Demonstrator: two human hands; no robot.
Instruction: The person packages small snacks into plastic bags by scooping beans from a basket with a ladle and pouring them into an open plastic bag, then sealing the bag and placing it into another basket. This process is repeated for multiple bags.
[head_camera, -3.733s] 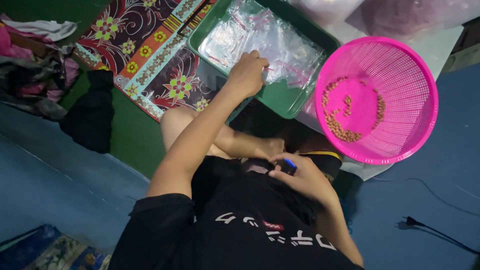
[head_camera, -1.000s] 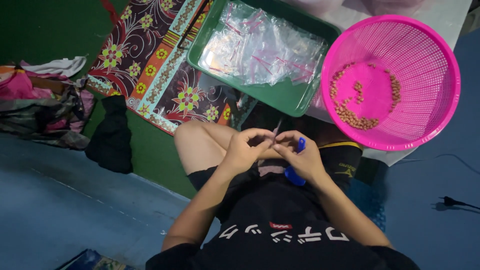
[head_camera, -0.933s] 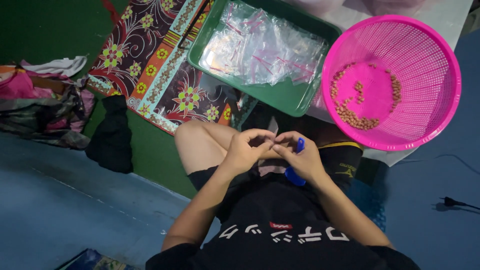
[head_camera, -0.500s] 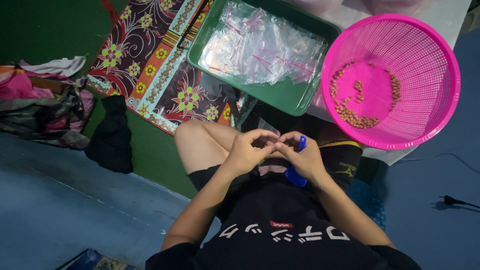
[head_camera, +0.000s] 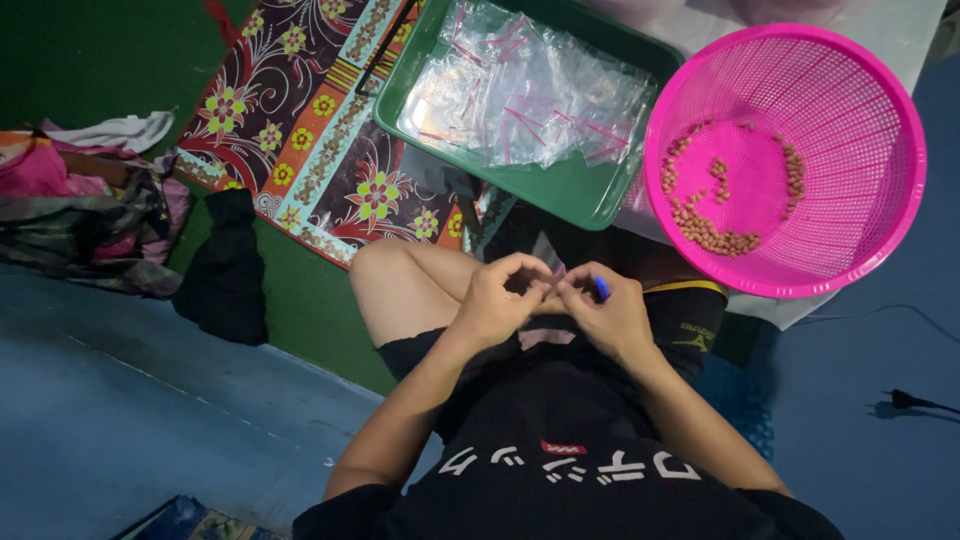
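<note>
A patterned mat (head_camera: 300, 130) lies far left. Over the lap, the left hand (head_camera: 497, 303) pinches a small clear bag (head_camera: 553, 272) at its mouth, seemingly to steady it; the right hand (head_camera: 605, 312) grips a blue tool (head_camera: 601, 288). Green tray (head_camera: 590, 195), then pink basket (head_camera: 900, 200), sit within reach.

Floor (head_camera: 120, 400) under patterned mat (head_camera: 320, 150), pink basket (head_camera: 800, 150).

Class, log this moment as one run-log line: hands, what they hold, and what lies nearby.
left hand: pinching small bag | right hand: on bag, blue item | nearby: green tray of bags, pink basket
</note>
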